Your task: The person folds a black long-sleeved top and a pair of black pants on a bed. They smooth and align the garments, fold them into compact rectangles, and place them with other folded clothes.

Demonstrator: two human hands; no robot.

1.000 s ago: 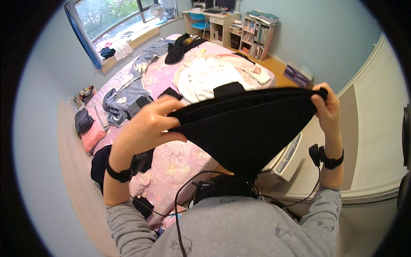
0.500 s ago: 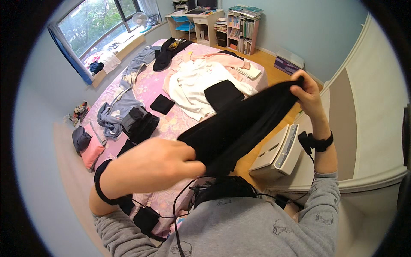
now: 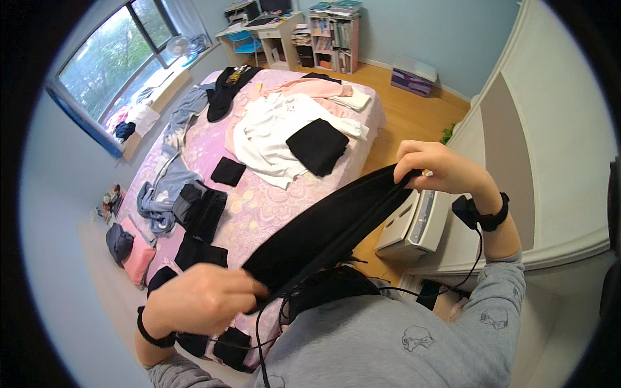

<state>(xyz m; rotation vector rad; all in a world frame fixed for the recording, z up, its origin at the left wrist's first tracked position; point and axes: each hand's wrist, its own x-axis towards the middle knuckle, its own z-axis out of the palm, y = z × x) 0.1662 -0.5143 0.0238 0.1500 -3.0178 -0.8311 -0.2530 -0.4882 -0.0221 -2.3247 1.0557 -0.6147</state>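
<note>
Lowered now, the black cloth (image 3: 320, 226) slants long and narrow.

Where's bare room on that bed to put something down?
The bedspread shows bare between the white top, the small folded black cloth and the held black garment. Its left side is crowded with blue-gray clothing and black clothes.

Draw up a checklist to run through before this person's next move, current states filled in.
1. Right hand gripping the black cloth at its upper end: ok.
2. Left hand at the cloth's lower end: ok, though its fingers are blurred.
3. Cloth laid on the bed: not ok, held up in the air.
4. Cable clear of the cloth: cannot tell.
5. Black square piece resting on the white top: ok.
</note>
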